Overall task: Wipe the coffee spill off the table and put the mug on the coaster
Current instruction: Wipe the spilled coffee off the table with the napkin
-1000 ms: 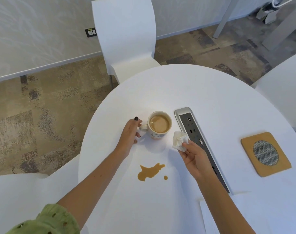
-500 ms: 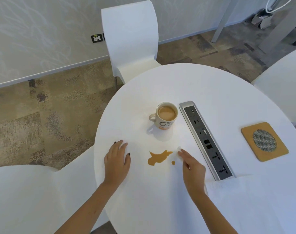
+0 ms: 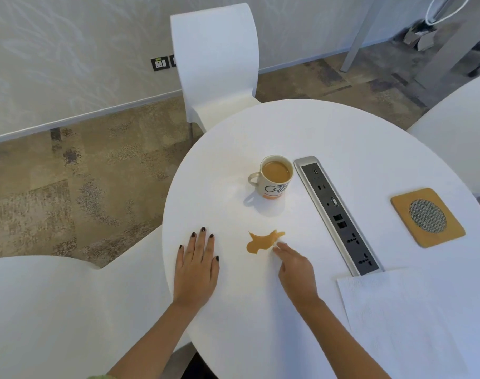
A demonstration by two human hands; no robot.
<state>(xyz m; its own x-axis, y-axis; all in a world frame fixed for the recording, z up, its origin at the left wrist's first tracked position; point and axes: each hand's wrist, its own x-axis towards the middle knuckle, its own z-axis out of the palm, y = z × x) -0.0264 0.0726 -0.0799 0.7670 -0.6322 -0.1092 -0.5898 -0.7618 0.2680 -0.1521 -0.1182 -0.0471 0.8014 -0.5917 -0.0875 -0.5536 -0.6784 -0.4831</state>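
A white mug [image 3: 275, 178] full of milky coffee stands upright near the middle of the round white table [image 3: 343, 132], handle to the left. In front of it lies a brown coffee spill [image 3: 261, 242]. My right hand [image 3: 295, 266] presses down at the spill's right edge, over a white tissue that is almost wholly hidden under the fingers. My left hand [image 3: 196, 265] lies flat on the table left of the spill, fingers spread, holding nothing. The square wooden coaster [image 3: 427, 217] with a round mesh centre sits at the far right, bare.
A silver and black socket strip [image 3: 336, 214] is set into the table between mug and coaster. A white paper sheet [image 3: 397, 318] lies at the near right. White chairs stand behind [image 3: 217, 64], at the right [image 3: 458, 149] and at the near left [image 3: 55, 310].
My left hand let go of the mug's handle and came down flat by the table's edge. My right hand brought the tissue from beside the mug down onto the spill's right edge, covering the small drop.
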